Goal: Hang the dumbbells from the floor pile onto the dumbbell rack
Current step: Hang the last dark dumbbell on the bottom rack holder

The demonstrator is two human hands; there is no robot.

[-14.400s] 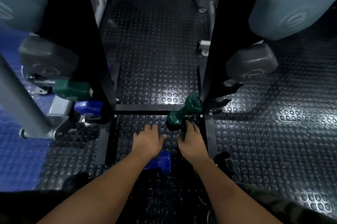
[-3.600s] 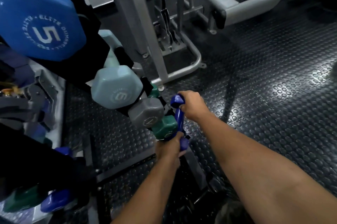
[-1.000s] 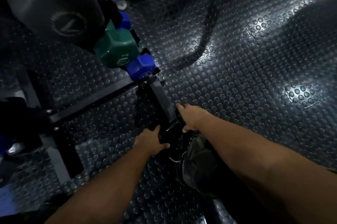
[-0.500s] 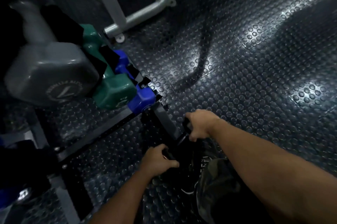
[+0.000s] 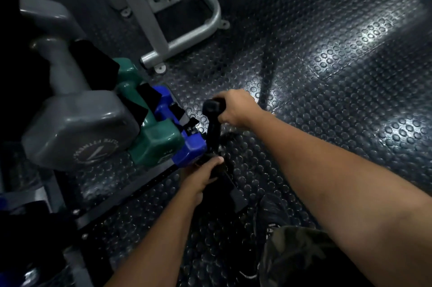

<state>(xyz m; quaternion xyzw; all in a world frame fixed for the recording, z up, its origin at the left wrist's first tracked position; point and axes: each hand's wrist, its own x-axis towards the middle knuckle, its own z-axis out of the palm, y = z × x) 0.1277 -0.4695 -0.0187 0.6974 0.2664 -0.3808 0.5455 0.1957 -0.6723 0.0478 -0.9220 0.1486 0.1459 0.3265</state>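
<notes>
A black dumbbell (image 5: pixel 214 130) is held above the floor between both hands. My right hand (image 5: pixel 236 108) grips its far head and my left hand (image 5: pixel 203 173) grips its near head. It hangs just right of the dumbbell rack (image 5: pixel 145 102), close to the lowest pegs. On the rack sit a blue dumbbell (image 5: pixel 189 148), a green dumbbell (image 5: pixel 156 139) and a larger grey dumbbell (image 5: pixel 77 123), stacked upward to the left.
The floor is black studded rubber (image 5: pixel 327 99). A grey machine frame (image 5: pixel 187 39) stands behind the rack. The rack's black base bar (image 5: pixel 131 191) runs along the floor at left. My camouflage trouser leg and shoe (image 5: pixel 280 228) are at the bottom.
Both hands have lifted the black dumbbell off the floor and brought it up beside the blue dumbbell on the rack. The view has tilted up.
</notes>
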